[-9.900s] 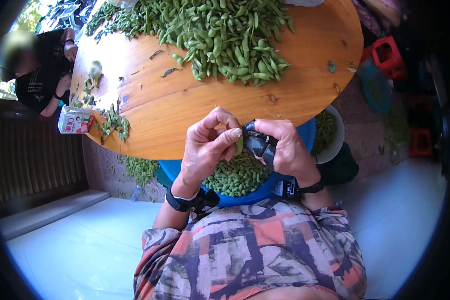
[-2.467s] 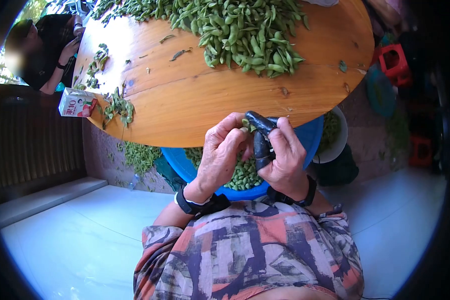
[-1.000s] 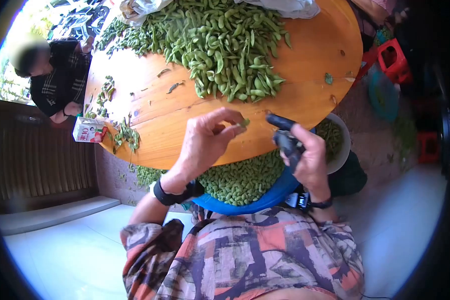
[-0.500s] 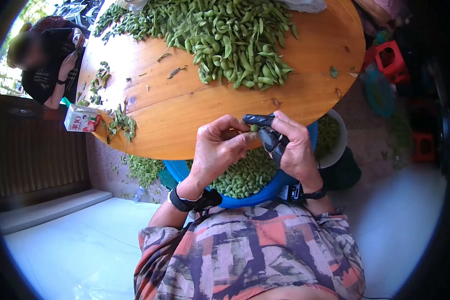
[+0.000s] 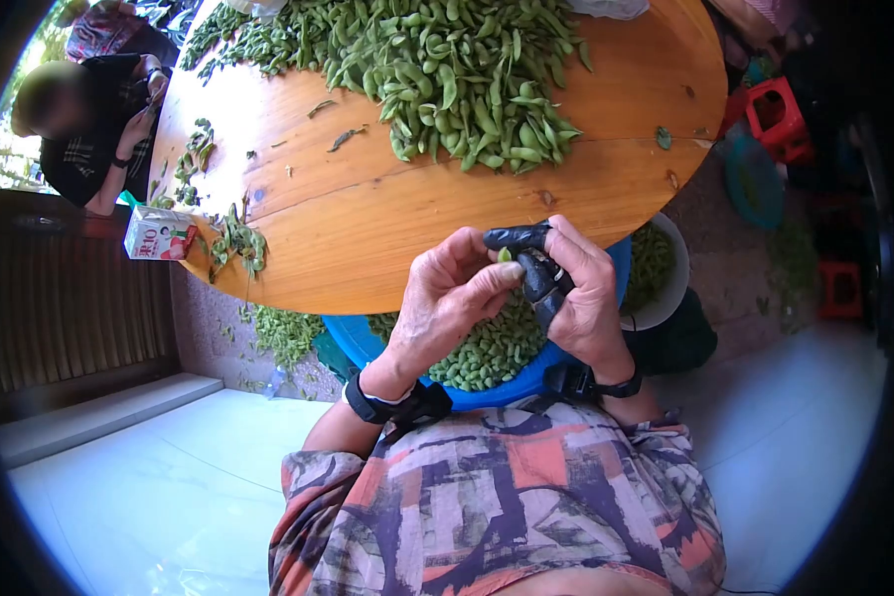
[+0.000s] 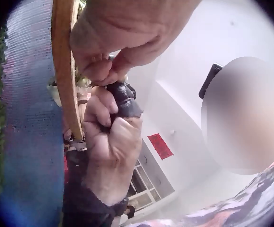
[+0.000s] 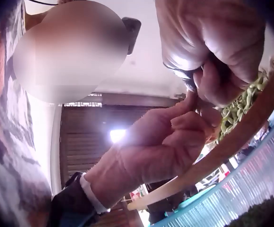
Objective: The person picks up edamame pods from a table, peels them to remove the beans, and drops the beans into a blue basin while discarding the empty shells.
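In the head view my left hand [image 5: 447, 288] pinches a small green soybean pod [image 5: 505, 255] between thumb and index finger. My right hand [image 5: 581, 288] meets it there, its thumb and index finger wrapped in black tape and closed on the pod's other end. Both hands are above a blue basin [image 5: 353, 340] of shelled green soybeans [image 5: 482, 348], close to the table's near edge. In the left wrist view the taped thumb [image 6: 123, 97] presses up against the left fingertips. The fingers hide most of the pod in both wrist views.
A large heap of soybean pods [image 5: 467, 89] covers the far part of the round wooden table [image 5: 368, 228]. A drink carton [image 5: 159, 234] and stray leafy pods [image 5: 236, 245] lie at left. A white bucket [image 5: 677, 273] stands right; a person [image 5: 94, 114] sits far left.
A second ago the hands were apart, the left holding a green piece over the table. They have since come together at a pod, and the left thumb has moved right, towards the taped fingers.
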The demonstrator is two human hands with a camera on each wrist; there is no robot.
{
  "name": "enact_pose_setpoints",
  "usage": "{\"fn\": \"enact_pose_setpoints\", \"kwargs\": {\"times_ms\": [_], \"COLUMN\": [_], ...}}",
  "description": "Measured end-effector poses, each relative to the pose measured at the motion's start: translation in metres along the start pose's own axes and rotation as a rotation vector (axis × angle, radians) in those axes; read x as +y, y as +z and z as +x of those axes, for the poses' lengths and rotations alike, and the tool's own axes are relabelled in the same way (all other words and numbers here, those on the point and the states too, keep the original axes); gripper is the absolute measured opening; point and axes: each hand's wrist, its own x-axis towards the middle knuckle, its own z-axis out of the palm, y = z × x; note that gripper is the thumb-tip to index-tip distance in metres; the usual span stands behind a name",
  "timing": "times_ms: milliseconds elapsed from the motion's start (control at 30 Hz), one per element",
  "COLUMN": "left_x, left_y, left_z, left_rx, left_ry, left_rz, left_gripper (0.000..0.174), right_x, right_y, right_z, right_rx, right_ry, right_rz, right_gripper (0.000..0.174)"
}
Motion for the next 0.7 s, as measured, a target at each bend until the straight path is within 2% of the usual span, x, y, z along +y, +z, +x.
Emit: {"fn": "enact_pose_setpoints", "kwargs": {"times_ms": [67,167,200,267,333,400,467,600,700], "left_x": [0.005,0.006,0.006,0.006,0.007,0.012,0.004,-0.002,0.0], "left_y": [0.003,-0.001,-0.003,-0.006,-0.006,-0.004,-0.001,0.0,0.0], "left_z": [-0.001,0.0,0.001,0.001,0.0,-0.002,-0.001,0.0,-0.004], "left_rx": [0.014,0.022,0.021,0.046,0.09,0.096,0.117,0.123,0.095], "left_ry": [-0.012,-0.042,-0.042,0.074,0.124,0.001,0.023,0.083,0.101], "left_rz": [0.03,0.071,0.072,0.136,0.122,-0.186,-0.228,-0.253,-0.23], "left_gripper": [0.008,0.018,0.018,0.019,0.018,0.016,0.015,0.014,0.014], "right_x": [0.002,0.007,0.006,-0.001,-0.01,-0.01,-0.009,-0.011,-0.01], "right_y": [0.001,-0.003,-0.005,-0.009,-0.011,-0.008,-0.003,0.004,0.007], "right_z": [0.002,-0.001,-0.001,0.001,0.003,0.002,-0.001,-0.005,-0.002], "right_rx": [0.026,0.045,-0.001,-0.046,-0.016,-0.019,-0.018,0.041,0.073], "right_ry": [-0.037,0.009,0.068,0.123,0.399,0.374,0.334,0.393,0.343], "right_rz": [-0.029,-0.005,0.032,0.069,0.401,0.336,0.206,0.285,0.202], "right_gripper": [0.021,0.018,0.021,0.023,0.035,0.037,0.043,0.039,0.039]}}
